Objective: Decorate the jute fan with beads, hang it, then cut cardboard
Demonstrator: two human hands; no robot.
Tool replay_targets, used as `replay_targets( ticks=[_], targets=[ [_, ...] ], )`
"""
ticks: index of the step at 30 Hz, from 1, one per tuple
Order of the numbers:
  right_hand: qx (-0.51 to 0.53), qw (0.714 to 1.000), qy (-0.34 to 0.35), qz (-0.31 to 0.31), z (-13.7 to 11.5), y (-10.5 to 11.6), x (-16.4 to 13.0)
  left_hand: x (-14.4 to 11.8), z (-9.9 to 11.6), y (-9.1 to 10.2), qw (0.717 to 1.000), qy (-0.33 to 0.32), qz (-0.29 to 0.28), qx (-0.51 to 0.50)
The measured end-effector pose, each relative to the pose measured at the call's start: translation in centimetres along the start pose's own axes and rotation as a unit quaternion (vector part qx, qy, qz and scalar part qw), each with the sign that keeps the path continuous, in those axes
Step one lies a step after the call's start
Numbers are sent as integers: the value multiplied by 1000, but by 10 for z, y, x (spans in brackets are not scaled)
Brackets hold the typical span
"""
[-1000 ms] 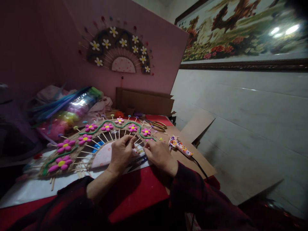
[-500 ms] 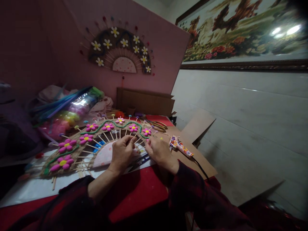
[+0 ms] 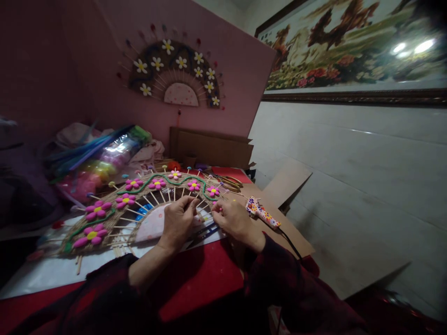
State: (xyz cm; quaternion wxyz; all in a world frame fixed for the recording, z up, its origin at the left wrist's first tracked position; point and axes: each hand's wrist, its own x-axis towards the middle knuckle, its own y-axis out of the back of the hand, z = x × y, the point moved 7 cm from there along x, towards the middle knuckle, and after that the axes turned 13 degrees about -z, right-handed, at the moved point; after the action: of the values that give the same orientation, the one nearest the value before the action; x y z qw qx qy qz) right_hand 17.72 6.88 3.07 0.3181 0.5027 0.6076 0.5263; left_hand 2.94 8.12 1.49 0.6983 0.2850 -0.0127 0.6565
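A fan-shaped craft piece (image 3: pixel 115 218) lies flat on the table, woven of twine over wooden sticks, with pink flowers (image 3: pixel 91 235) and a green wavy cord along its arc. My left hand (image 3: pixel 178 222) rests on its right inner part, fingertips pinched at the sticks. My right hand (image 3: pixel 234 219) presses on the fan's right end near a pink flower (image 3: pixel 213 190), fingers curled down. What the fingertips hold is too small to tell. A speckled glue gun (image 3: pixel 261 213) lies just right of my right hand.
A finished fan (image 3: pixel 172 74) with white flowers hangs on the pink board. Bags of coloured craft stuff (image 3: pixel 101 156) pile at the back left. Cardboard sheets (image 3: pixel 213 146) stand behind; scissors (image 3: pixel 228 181) lie beyond the fan. A red cloth (image 3: pixel 202 279) covers the near table.
My right hand has shifted slightly up and left along the fan's right end. My left hand stays almost still on the sticks.
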Motion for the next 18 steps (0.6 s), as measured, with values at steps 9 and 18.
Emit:
replay_targets(
  ticks=[9, 18],
  targets=[
    [-135, 989, -51, -37, -8, -12, 5, 1, 0, -2, 1000, -8, 1, 2],
    [-82, 996, -33, -34, -1, -12, 11, 0, -2, -1, 1000, -3, 2, 5]
  ],
)
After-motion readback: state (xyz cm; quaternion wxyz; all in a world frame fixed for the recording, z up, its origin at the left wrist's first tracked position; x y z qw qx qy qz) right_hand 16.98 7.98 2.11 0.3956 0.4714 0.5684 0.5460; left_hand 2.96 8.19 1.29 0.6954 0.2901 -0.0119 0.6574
